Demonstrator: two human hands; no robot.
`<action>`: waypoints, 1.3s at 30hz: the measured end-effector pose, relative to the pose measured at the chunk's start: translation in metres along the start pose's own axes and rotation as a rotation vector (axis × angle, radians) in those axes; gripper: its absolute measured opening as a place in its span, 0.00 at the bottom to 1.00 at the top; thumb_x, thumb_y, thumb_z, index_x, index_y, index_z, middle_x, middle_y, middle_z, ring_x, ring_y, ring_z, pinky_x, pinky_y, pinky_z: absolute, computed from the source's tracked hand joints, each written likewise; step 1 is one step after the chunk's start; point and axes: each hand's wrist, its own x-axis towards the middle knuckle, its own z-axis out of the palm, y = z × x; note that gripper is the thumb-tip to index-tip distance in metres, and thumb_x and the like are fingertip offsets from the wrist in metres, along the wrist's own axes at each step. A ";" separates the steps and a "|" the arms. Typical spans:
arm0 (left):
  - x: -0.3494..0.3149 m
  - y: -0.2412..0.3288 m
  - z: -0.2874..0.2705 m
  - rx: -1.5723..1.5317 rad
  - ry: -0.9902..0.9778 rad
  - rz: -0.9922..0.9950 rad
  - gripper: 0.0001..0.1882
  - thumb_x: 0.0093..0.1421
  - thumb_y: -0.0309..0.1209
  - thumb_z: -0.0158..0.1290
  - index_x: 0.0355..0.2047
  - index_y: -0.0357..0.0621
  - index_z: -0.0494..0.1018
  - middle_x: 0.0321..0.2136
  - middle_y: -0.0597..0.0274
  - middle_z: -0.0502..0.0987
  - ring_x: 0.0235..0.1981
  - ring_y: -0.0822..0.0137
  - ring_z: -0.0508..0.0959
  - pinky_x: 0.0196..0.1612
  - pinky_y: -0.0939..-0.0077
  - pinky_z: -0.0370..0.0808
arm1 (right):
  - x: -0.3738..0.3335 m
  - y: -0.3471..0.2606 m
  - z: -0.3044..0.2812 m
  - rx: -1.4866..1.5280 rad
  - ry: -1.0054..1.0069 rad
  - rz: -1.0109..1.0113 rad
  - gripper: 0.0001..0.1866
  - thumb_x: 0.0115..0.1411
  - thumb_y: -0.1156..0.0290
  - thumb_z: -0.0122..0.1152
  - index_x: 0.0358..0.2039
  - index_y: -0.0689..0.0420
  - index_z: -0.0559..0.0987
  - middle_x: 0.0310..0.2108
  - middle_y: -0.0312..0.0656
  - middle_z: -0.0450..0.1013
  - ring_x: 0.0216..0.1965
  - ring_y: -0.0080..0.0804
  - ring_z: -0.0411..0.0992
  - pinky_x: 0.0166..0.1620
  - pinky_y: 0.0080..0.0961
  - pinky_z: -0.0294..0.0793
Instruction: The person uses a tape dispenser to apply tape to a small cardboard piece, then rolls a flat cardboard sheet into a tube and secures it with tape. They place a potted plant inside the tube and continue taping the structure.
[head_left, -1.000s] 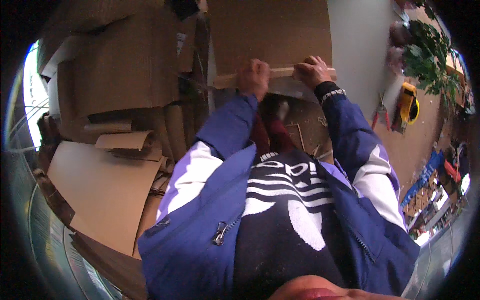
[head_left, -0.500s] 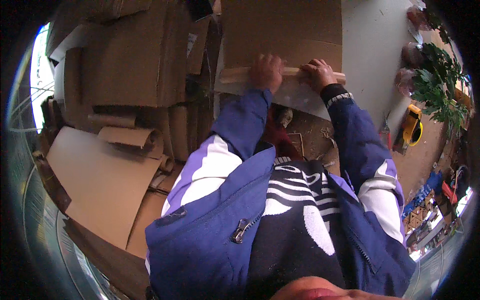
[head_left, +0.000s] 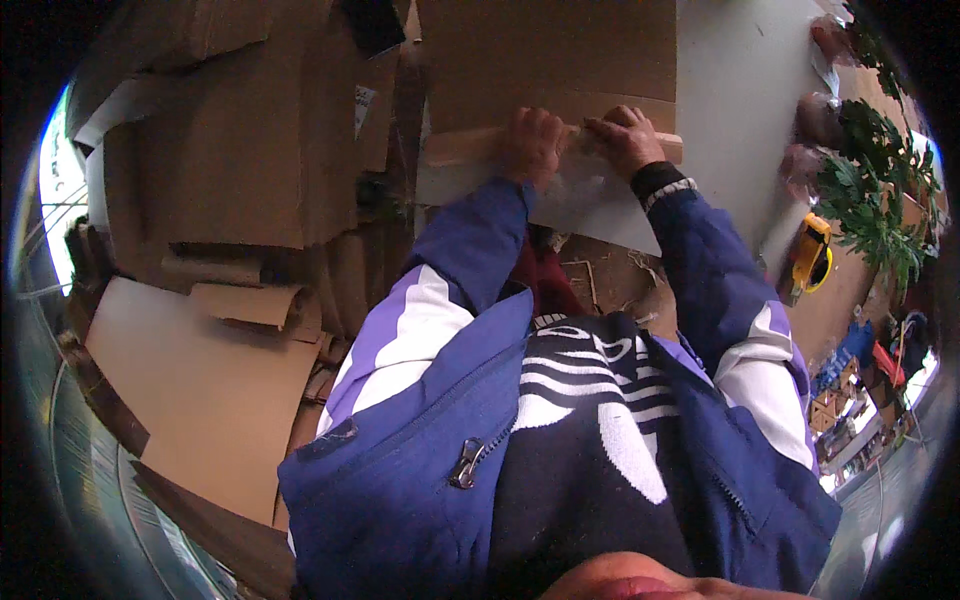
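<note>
A large flat sheet of brown corrugated cardboard (head_left: 545, 55) lies across the top of the view on a pale grey surface (head_left: 735, 110), with its near edge folded up into a long narrow flap (head_left: 470, 145) that runs left to right in front of the person. To the left stands a heap of loose brown cardboard pieces (head_left: 230, 150), one curled into a roll (head_left: 255, 300). A yellow and black hand tool (head_left: 812, 258) lies well off to the right, near a green leafy plant (head_left: 880, 200).

Both hands sit on the flap, close together. The left hand (head_left: 532, 145) presses down with fingers curled over the fold. The right hand (head_left: 625, 138) pinches the fold just beside it. Each grip is narrow, closed on the cardboard itself. The flap's long axis runs crosswise to both forearms, and most of its length stretches away to the left, on the left hand's side.
</note>
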 end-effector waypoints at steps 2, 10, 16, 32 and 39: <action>0.007 -0.005 0.001 0.460 0.133 0.259 0.11 0.62 0.42 0.54 0.29 0.50 0.75 0.34 0.57 0.77 0.41 0.51 0.77 0.38 0.52 0.76 | -0.006 -0.005 0.005 -0.073 0.067 -0.057 0.18 0.59 0.67 0.58 0.50 0.38 0.79 0.48 0.39 0.71 0.53 0.44 0.67 0.56 0.42 0.67; 0.044 0.016 -0.021 0.438 -0.033 0.176 0.10 0.60 0.38 0.54 0.32 0.45 0.74 0.39 0.51 0.78 0.43 0.50 0.77 0.45 0.54 0.75 | 0.033 0.012 -0.001 -0.138 -0.161 0.002 0.19 0.57 0.60 0.62 0.50 0.42 0.81 0.44 0.41 0.74 0.51 0.43 0.68 0.57 0.39 0.68; 0.075 0.034 -0.023 0.382 -0.234 -0.089 0.12 0.64 0.39 0.50 0.34 0.45 0.77 0.42 0.47 0.78 0.47 0.45 0.76 0.47 0.49 0.75 | 0.046 0.062 0.024 -0.202 0.011 -0.138 0.18 0.58 0.59 0.62 0.48 0.44 0.81 0.44 0.41 0.75 0.50 0.43 0.70 0.57 0.39 0.68; 0.098 0.005 -0.014 0.426 -0.241 -0.020 0.13 0.65 0.42 0.48 0.37 0.50 0.79 0.41 0.54 0.78 0.44 0.51 0.77 0.45 0.53 0.75 | 0.093 0.003 -0.015 -0.200 0.004 0.233 0.13 0.58 0.66 0.51 0.43 0.52 0.76 0.43 0.44 0.73 0.52 0.43 0.69 0.56 0.46 0.65; 0.126 -0.012 -0.004 0.189 -0.365 -0.278 0.13 0.64 0.43 0.50 0.37 0.51 0.78 0.38 0.55 0.78 0.43 0.52 0.78 0.43 0.54 0.76 | 0.116 -0.014 -0.031 -0.195 -0.170 0.372 0.10 0.60 0.66 0.50 0.40 0.50 0.76 0.41 0.42 0.76 0.51 0.40 0.72 0.56 0.42 0.62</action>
